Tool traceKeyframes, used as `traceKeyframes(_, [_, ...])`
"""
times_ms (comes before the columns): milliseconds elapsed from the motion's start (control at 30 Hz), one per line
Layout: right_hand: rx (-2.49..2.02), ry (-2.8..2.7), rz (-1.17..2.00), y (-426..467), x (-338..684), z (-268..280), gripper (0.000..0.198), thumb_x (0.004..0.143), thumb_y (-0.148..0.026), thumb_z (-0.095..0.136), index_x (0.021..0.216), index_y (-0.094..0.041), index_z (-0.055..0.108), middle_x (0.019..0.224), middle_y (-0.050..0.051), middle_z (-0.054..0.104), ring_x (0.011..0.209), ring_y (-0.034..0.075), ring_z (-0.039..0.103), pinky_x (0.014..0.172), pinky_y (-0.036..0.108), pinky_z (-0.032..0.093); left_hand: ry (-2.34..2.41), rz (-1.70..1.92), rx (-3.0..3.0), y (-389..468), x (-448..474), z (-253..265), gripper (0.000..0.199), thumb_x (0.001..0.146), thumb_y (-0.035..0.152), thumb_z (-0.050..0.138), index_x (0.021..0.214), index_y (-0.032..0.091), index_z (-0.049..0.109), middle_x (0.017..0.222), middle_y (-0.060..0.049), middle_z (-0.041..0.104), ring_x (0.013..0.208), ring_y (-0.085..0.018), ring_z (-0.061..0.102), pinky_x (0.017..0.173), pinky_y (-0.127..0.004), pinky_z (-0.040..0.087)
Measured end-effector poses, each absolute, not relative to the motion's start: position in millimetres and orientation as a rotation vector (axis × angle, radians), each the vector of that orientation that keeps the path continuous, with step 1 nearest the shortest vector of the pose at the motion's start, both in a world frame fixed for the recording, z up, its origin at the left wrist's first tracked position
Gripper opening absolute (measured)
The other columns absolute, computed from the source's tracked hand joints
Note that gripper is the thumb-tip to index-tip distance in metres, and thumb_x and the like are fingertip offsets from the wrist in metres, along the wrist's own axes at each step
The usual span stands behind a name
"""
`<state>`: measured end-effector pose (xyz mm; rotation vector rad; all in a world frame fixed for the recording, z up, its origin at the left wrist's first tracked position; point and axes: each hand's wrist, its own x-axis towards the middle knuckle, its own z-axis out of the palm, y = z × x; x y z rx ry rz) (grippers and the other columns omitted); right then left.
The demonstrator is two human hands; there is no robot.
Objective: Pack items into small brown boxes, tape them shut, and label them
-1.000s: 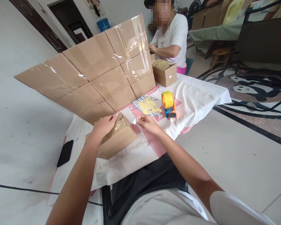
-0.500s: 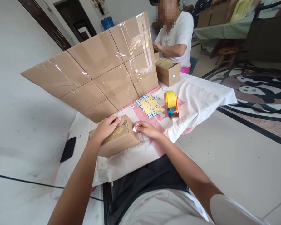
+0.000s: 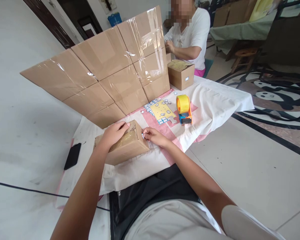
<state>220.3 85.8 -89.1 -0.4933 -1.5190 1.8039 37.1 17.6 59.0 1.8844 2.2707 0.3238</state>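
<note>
A taped cardboard box [image 3: 126, 148] lies on the cloth-covered table right before me. My left hand [image 3: 116, 133] grips it from above, thumb on the top and fingers over the far edge. At the box's right end, my right hand [image 3: 153, 136] pinches a small white-and-blue label [image 3: 143, 135] against the end face. The fingers cover most of that label. Farther back stands a second cardboard box [image 3: 186, 79] with a similar label on its end. A tape dispenser [image 3: 184, 109] with a yellow roll rests to the right of my right hand.
Behind my box rises a wall of stacked, taped cartons [image 3: 120, 75]. A black phone [image 3: 72, 156] lies at the table's left side. Across the table sits a person [image 3: 193, 40] in a white shirt. The tablecloth [image 3: 215, 100] hangs over the right edge.
My right fingers have closed in over the label, so less of it shows. The left hand stays on the box. The whole view has shifted slightly.
</note>
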Motion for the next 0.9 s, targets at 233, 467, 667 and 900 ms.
traceKeyframes(233, [-0.597, -1.471, 1.722, 80.7, 221.0, -85.5, 0.025, 0.073, -0.038, 0.073, 0.076, -0.021, 0.056, 0.074, -0.003, 0.056, 0.068, 0.013, 0.051, 0.067, 0.027, 0.041, 2.268, 0.318, 1.89, 18.9, 36.0, 57.9, 0.047, 0.094, 0.063, 0.041, 0.093, 0.027, 0.07, 0.094, -0.003, 0.075, 0.088, -0.025, 0.064, 0.072, -0.03, 0.04])
traceKeyframes(467, [-0.656, -1.359, 1.54, 50.0, 218.7, -94.9, 0.021, 0.082, -0.038, 0.064, 0.096, -0.022, 0.069, 0.081, 0.001, 0.063, 0.07, 0.016, 0.055, 0.067, 0.03, 0.044, 2.282, 0.313, 1.878, 19.2, 36.4, 57.3, 0.049, 0.094, 0.065, 0.04, 0.1, 0.028, 0.071, 0.1, -0.004, 0.076, 0.092, -0.026, 0.065, 0.075, -0.033, 0.041])
traceKeyframes(667, [-0.687, -1.402, 1.419, 29.9, 225.5, -100.0, 0.027, 0.09, -0.029, 0.057, 0.108, -0.023, 0.077, 0.097, 0.006, 0.07, 0.088, 0.021, 0.062, 0.085, 0.037, 0.05, 2.279, 0.321, 1.886, 17.0, 39.8, 59.2, 0.049, 0.094, 0.064, 0.039, 0.1, 0.028, 0.072, 0.102, -0.004, 0.076, 0.094, -0.026, 0.065, 0.075, -0.032, 0.04])
traceKeyframes(900, [-0.675, -1.472, 1.312, 7.0, 235.9, -105.2, 0.038, 0.091, -0.026, 0.057, 0.125, -0.027, 0.073, 0.097, 0.006, 0.062, 0.085, 0.021, 0.058, 0.085, 0.039, 0.051, 2.273, 0.333, 1.892, 16.1, 37.1, 57.0, 0.046, 0.095, 0.063, 0.04, 0.103, 0.029, 0.071, 0.105, -0.004, 0.075, 0.095, -0.027, 0.065, 0.075, -0.032, 0.04])
